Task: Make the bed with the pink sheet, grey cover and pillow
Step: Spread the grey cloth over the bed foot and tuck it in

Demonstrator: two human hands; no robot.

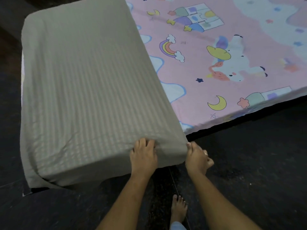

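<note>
The grey cover (86, 90) lies folded over the bed's near left corner, partly covering the pink sheet (232, 52). The left hand (143, 157) bunches its near edge in a closed grip; the right hand (196, 159) pinches the cover's corner.

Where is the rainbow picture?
In the head view, the rainbow is printed on the pink sheet, upper middle, just right of the grey cover.
</note>
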